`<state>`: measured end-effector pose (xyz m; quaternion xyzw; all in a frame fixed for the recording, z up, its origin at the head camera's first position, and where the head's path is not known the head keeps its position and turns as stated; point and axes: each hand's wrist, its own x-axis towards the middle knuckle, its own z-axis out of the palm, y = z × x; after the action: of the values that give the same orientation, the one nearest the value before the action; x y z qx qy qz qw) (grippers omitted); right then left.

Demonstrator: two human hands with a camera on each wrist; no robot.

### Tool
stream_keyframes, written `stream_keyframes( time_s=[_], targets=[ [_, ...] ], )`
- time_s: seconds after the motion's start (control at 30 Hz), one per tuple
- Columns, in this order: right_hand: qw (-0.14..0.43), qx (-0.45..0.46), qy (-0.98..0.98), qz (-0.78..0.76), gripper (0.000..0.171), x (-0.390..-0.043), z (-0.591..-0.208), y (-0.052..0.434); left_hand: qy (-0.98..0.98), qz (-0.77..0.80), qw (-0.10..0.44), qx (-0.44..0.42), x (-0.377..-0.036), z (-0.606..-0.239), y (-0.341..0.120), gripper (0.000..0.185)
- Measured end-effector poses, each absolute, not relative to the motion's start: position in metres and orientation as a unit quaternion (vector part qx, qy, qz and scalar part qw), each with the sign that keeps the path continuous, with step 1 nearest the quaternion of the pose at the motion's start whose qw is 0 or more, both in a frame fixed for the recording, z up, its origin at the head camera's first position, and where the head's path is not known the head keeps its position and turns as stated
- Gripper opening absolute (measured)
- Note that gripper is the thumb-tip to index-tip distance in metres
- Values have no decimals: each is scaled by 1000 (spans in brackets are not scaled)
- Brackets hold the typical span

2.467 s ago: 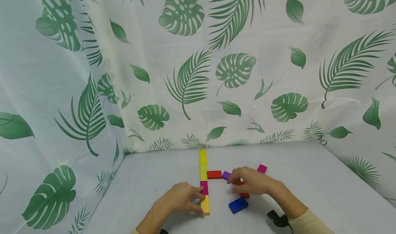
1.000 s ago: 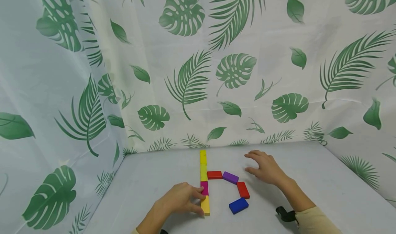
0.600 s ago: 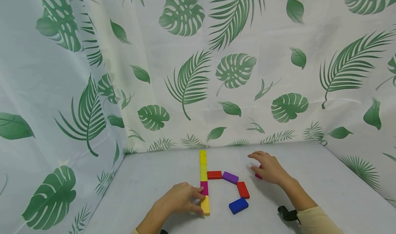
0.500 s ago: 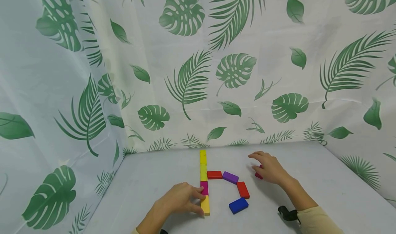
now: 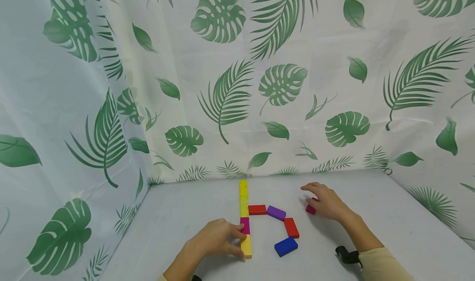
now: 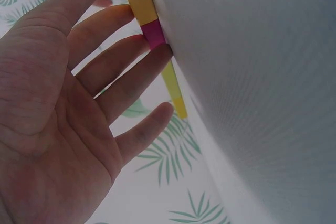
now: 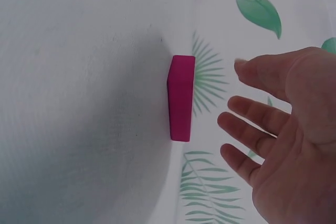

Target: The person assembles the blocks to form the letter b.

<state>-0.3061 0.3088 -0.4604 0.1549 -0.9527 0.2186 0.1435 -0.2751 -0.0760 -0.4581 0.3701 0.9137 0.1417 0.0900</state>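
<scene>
My left hand [image 5: 220,237] rests along a straight row of blocks, its fairly straight fingers touching the magenta block [image 5: 245,225] and the orange-yellow block [image 5: 246,247]. Two yellow blocks [image 5: 243,198] continue the row toward the back. My right hand [image 5: 326,202] hovers with loosely bent fingers above another magenta block [image 7: 181,100]. In the right wrist view a gap shows between that block and the fingertips. The head view has this block partly hidden under the hand.
Between the hands, a red block [image 5: 257,210], a purple block [image 5: 276,213], a second red block [image 5: 291,227] and a blue block [image 5: 286,246] form a curve starting at the row. A leaf-patterned curtain [image 5: 230,157] stands behind the white table [image 5: 178,206].
My right hand has left the purple and red blocks and moved back and right over the loose magenta block, lately drifting slightly right. The left hand has stayed on the row.
</scene>
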Motion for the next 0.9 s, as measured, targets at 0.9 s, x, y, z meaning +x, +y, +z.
stream_keyframes(
  time_s=[0.9],
  targets=[
    [26,147,-964,221,47,-302,-466,318,910,136,69,386,-275,-457,-78,55]
  ],
)
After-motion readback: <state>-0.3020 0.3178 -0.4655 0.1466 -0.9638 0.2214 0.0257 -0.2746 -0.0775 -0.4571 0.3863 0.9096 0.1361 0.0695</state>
